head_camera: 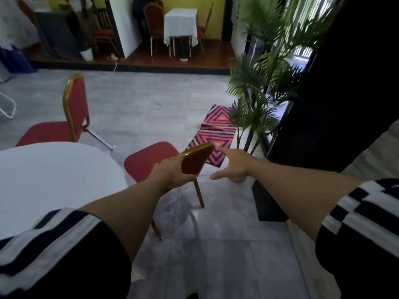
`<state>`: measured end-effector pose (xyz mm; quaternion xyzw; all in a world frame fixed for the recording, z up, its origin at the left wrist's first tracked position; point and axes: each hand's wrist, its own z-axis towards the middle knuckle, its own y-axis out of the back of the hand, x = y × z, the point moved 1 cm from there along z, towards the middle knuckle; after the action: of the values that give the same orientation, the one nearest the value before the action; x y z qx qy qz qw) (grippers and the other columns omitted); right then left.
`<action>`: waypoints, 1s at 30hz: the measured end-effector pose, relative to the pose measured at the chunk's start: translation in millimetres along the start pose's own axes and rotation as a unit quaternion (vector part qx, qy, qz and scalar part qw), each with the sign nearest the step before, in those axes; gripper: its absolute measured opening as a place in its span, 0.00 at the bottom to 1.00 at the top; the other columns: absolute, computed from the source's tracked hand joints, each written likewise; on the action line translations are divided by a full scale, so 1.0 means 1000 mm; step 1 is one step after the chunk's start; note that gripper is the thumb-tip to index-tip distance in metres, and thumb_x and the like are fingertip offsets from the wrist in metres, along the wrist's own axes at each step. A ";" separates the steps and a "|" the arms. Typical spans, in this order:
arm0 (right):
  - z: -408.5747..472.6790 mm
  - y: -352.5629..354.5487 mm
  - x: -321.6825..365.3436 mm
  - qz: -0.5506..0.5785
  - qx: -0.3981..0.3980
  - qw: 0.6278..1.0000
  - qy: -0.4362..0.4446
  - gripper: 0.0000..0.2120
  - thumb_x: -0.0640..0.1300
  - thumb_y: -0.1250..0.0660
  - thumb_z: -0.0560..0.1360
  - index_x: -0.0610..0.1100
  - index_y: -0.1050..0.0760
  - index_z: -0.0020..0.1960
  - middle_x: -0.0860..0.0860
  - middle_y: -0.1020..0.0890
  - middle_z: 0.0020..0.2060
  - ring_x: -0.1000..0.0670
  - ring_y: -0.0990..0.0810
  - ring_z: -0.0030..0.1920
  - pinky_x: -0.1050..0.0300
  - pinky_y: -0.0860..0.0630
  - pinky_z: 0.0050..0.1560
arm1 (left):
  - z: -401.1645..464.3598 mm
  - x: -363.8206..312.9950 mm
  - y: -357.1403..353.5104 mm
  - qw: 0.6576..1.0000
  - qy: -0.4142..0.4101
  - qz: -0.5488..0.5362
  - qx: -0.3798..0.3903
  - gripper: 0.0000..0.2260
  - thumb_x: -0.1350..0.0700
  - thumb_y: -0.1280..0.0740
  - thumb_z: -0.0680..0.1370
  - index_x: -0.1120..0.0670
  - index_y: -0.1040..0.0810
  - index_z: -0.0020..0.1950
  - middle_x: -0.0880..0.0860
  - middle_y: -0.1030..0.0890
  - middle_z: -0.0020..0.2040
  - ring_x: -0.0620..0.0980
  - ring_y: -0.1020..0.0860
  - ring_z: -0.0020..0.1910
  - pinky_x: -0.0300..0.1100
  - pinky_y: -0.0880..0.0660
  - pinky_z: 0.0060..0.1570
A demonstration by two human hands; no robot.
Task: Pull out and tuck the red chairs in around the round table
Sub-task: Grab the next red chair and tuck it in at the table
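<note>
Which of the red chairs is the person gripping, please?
The near chair beside the round table; the left hand grips its backrest. The others stand untouched.

No readable text, labels, brands or numbers anywhere in view.

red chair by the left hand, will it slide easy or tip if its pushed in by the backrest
The near red chair probably slides easily: thin metal legs on smooth, glossy floor tiles. It may tip forward, since the left hand holds it high on the backrest. The frame looks stiff and fairly light.
</note>
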<state>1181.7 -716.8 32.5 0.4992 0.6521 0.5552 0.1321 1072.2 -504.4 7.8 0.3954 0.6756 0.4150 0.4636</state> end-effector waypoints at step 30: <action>0.282 -0.044 -0.009 -0.180 0.149 0.932 0.276 0.17 0.52 0.30 0.78 0.60 0.22 0.65 0.54 0.16 0.55 0.46 0.18 0.53 0.49 0.23 0.52 | 0.150 0.065 -0.064 0.974 0.179 -0.103 0.091 0.05 0.47 0.37 0.74 0.40 0.23 0.47 0.47 0.17 0.43 0.54 0.19 0.42 0.48 0.22 0.48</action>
<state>1369.1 -552.0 -106.8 0.2142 0.8170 0.5344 -0.0316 1189.3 -437.0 -104.7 0.2837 0.8198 0.3653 0.3377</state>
